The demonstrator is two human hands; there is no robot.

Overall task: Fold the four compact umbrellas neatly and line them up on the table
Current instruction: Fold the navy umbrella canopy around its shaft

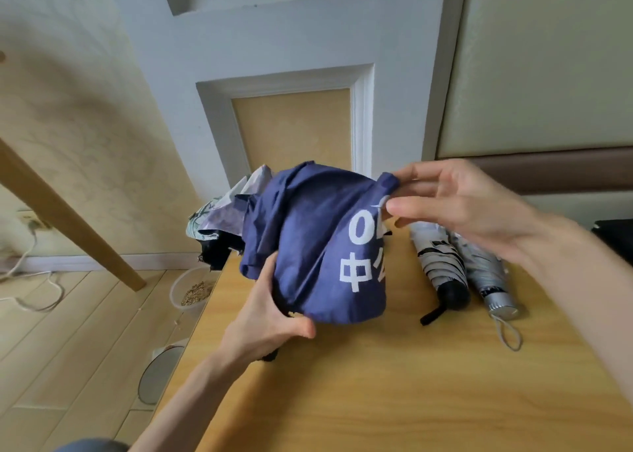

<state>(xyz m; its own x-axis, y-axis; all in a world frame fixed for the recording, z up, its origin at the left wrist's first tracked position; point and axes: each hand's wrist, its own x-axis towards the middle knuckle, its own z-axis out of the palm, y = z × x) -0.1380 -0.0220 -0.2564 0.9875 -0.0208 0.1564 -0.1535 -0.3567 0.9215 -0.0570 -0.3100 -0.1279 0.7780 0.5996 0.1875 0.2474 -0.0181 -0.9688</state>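
A navy blue umbrella with white lettering hangs loose and rumpled over the wooden table. My left hand grips its lower end near the handle. My right hand pinches a fold of the navy cloth at its upper right. Two folded umbrellas lie side by side at the right: one white with a black handle, one silver with a grey wrist loop. Behind the navy one, a pale patterned umbrella lies unfolded at the table's far left corner, partly hidden.
A white door and cream wall stand just behind the table. On the floor at the left are a clear bowl of grain, a round dish, a slanted wooden leg and white cables. A dark object sits at far right.
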